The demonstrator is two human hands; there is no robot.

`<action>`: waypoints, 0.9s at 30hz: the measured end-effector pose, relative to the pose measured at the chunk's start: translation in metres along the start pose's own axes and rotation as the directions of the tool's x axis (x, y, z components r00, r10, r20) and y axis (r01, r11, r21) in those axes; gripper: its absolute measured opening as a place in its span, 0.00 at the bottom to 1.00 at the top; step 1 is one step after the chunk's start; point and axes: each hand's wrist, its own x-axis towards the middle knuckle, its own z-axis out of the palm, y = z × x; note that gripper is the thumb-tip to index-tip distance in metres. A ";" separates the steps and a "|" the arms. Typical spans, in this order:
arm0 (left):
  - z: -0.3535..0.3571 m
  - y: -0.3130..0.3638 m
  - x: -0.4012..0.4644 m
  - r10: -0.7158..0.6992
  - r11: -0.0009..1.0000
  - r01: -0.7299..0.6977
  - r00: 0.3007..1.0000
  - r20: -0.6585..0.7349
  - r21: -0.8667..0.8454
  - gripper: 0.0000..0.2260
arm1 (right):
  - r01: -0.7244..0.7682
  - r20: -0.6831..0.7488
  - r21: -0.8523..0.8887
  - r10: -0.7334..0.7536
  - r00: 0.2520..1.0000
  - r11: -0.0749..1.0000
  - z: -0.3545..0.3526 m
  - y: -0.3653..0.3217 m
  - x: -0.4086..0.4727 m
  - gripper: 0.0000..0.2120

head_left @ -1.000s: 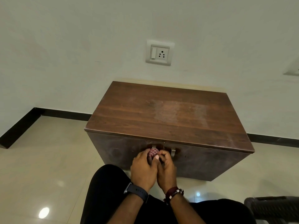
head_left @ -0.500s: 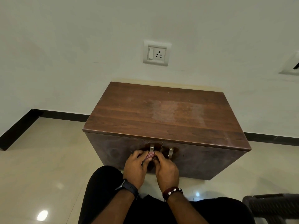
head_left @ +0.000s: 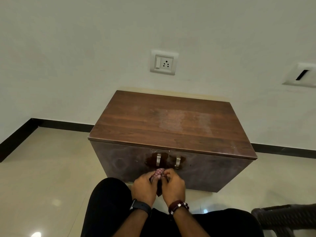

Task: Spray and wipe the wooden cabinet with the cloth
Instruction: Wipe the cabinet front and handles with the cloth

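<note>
Left hand: the left hand [head_left: 144,188] was curled around the checked cloth [head_left: 158,172], which was pinched at its near edge; a dark watch [head_left: 141,206] was worn on the wrist.
Right hand: the right hand [head_left: 173,185] was closed on the same cloth from the other side; a beaded bracelet [head_left: 178,206] was worn on the wrist.
Cloth: a small bunched wad of red-and-white check fabric was held between both hands, just below the two handles and against the cabinet front.
Cabinet: the wooden cabinet [head_left: 171,127] was set on the floor against the wall; it was box-shaped, with a brown wood-grain top bearing a paler hazy patch, and a darker front marked by dull swirls.
Handles: two short metal handles [head_left: 158,159] were fixed either side of the door seam, ringed by darker wet-looking patches.
Surroundings: glossy beige floor tiles [head_left: 42,177], a black skirting, and a white wall socket [head_left: 163,62] were seen.
</note>
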 end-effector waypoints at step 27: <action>-0.002 0.076 0.013 -0.066 0.980 0.045 0.992 -0.103 -0.194 0.05 | 0.341 -0.286 -0.233 -0.399 0.871 0.911 -0.047 0.010 0.008 0.17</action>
